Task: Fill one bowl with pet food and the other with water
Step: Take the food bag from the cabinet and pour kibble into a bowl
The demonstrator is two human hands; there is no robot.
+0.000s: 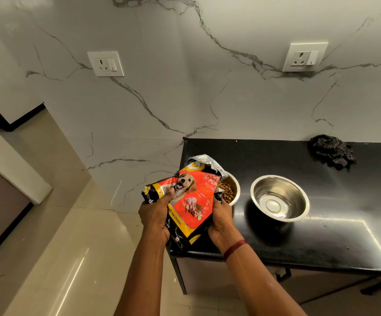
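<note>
I hold a red, yellow and black pet food bag (188,197) with a dog picture in both hands, over the left end of a black counter (321,242). My left hand (155,215) grips its left side and my right hand (221,221) grips its lower right edge. The bag's silver-lined open top tilts up and right, above a steel bowl (234,190) that holds brown kibble (227,191); the bag hides much of this bowl. To the right stands a second steel bowl (279,197), shiny inside; whether it holds water I cannot tell.
A crumpled dark checked cloth (332,151) lies at the counter's back right near the marble wall. A single kibble (236,141) sits at the back edge. Two wall sockets (105,64) (304,57) are above. Tiled floor lies to the left of the counter.
</note>
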